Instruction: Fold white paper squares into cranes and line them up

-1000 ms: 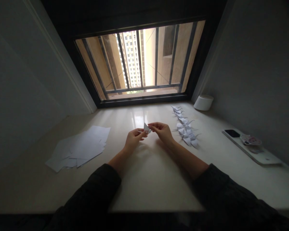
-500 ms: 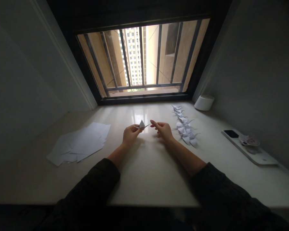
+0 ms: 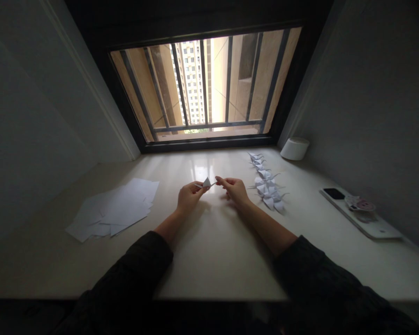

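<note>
A small white folded paper crane [image 3: 206,182] is held above the sill, its pointed body facing up and thin tips sticking out to both sides. My left hand [image 3: 189,195] pinches its body from the left. The thumb and forefinger of my right hand [image 3: 233,187] are closed on the thin tip at the right. To the right of that hand, several finished paper cranes [image 3: 266,184] stand in a row running toward the window. A spread stack of white paper sheets [image 3: 125,204] lies off to the left.
The pale sill [image 3: 212,260] ends at a front edge near my forearms. At the right lies a white phone [image 3: 377,225] with a round grip on its back. A white cylindrical object [image 3: 295,149] stands in the back right corner by the barred window [image 3: 209,88].
My right hand has moved slightly left, and its fingertips have closed on the crane's right tip, which they were just apart from before. My left hand keeps its hold.
</note>
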Tool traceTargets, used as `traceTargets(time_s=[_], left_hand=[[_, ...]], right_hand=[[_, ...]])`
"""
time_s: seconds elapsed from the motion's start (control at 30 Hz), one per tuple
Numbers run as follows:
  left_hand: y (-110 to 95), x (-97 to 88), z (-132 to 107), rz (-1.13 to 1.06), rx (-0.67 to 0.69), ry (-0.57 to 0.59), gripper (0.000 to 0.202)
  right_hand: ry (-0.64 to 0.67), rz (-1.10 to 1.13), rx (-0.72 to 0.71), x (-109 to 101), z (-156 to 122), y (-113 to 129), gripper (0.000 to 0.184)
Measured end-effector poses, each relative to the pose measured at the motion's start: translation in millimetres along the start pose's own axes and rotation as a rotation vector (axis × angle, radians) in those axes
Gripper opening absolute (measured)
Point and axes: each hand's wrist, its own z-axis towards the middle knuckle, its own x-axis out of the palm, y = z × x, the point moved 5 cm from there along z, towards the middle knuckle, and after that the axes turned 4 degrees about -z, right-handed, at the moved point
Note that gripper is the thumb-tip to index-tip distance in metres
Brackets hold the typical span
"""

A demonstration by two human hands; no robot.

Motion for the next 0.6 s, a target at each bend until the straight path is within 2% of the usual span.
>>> traceTargets(time_s=[0.2,0.43,0.6], left_hand=[[-5.1,0.2,-2.2,0.02,-0.014,-0.008,0.029],[-9.6,-0.9,-4.8,0.093,-0.034,-0.022,0.03],[-11.3,-1.8,-4.2,0.114,-0.021,-0.012,0.03]], right_hand=[[-0.003,0.015,0.003,0.8,-1.9,1.9,0.057],[-0.024,-0.024,-0.079,0.0,-1.8,6.6,0.051],[0.06,0.038,-0.057,4.1,-0.1,6.0,0.049]])
